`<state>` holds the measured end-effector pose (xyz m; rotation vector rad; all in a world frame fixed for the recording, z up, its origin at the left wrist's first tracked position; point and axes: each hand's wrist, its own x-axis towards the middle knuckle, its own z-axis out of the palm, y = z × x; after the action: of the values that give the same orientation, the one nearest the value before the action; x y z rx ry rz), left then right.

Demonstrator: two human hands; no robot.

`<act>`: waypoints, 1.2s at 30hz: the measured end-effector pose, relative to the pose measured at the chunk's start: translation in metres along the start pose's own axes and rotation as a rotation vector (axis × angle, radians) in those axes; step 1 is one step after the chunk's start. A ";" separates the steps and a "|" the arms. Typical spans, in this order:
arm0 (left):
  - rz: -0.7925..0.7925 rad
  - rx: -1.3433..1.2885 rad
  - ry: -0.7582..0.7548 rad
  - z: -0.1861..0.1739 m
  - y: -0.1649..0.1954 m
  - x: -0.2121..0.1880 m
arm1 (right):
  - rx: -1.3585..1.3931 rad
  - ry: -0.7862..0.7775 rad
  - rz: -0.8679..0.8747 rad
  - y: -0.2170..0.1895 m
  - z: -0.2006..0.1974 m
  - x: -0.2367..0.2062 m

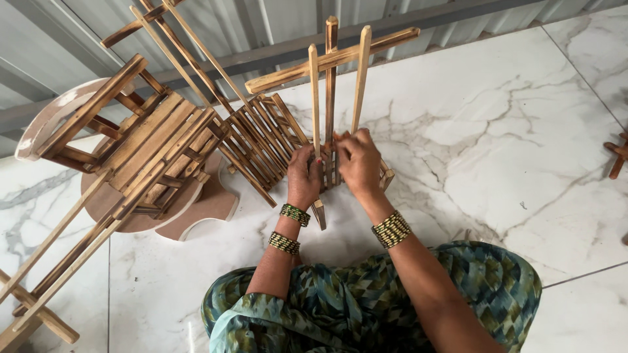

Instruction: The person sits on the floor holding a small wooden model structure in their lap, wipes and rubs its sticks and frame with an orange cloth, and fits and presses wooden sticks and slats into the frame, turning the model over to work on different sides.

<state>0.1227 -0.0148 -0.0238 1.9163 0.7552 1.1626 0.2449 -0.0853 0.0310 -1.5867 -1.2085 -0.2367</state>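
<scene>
A small wooden frame (330,62) of light slats and one scorched slat stands upright on the marble floor (497,144) in front of me. My left hand (303,178) grips its lower left part. Close beside it, my right hand (359,162) holds the lower right part, with the fingers closed around the slats. Both wrists wear green and gold bangles. A crossbar runs across the top of the upright slats. My hands hide the base of the frame.
Several finished scorched-wood folding racks (163,147) lie stacked at the left, over a round wooden stool (46,121). A corrugated metal wall (275,26) runs along the back. Another wooden piece (617,153) shows at the right edge. My patterned green clothing (366,307) fills the bottom.
</scene>
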 end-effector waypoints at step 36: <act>0.032 -0.021 -0.094 -0.003 0.004 0.004 | 0.254 0.252 -0.257 -0.022 -0.067 0.101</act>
<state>0.1215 -0.0132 -0.0175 1.9577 0.6619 1.0878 0.3022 -0.0844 0.1405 -1.1449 -1.1898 -0.4182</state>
